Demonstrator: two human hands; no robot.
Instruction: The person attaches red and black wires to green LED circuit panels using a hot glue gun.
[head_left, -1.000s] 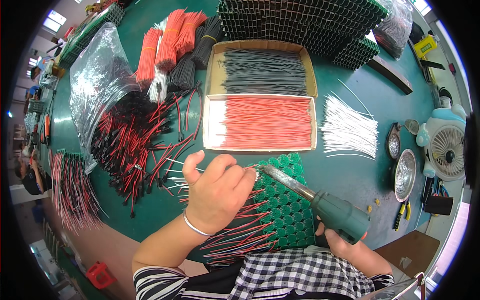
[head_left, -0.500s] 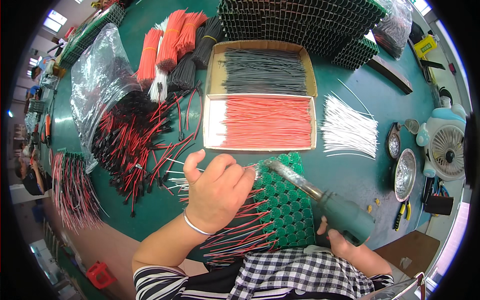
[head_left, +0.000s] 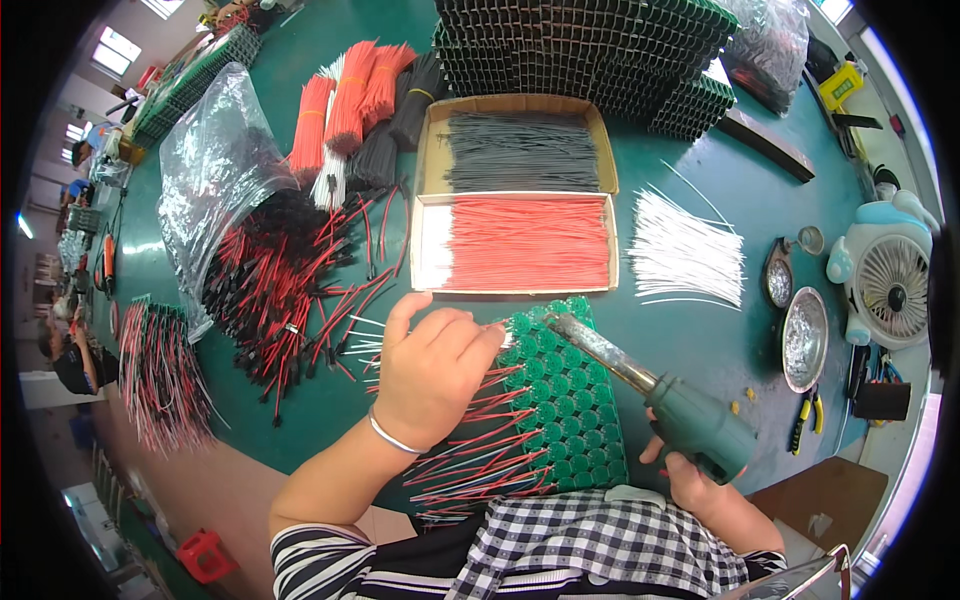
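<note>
My left hand (head_left: 432,372) is closed in a pinch at the upper left edge of a green circuit board panel (head_left: 572,405) made of many small round boards. The fingertips seem to grip a wire, though its end is mostly hidden. White wires (head_left: 364,342) stick out to the left from behind this hand. Red and white wires (head_left: 475,467) fan out leftward from the panel's left side, below the wrist. Wrapped round the grip of a green gun-shaped tool with a long metal barrel (head_left: 706,432), my right hand (head_left: 692,482) holds its tip over the panel's top rows.
Beyond the panel lie boxes of red wires (head_left: 530,243) and black wires (head_left: 522,150). Loose white wires (head_left: 688,248) are right of them, near metal bowls (head_left: 806,340), pliers (head_left: 806,420) and a fan (head_left: 890,280). Red-black leads (head_left: 275,290) pile up left, and stacked panels (head_left: 580,60) stand behind.
The view has shifted slightly. The barrel's tip has moved a little right relative to the left fingertips. Both hands keep their grips.
</note>
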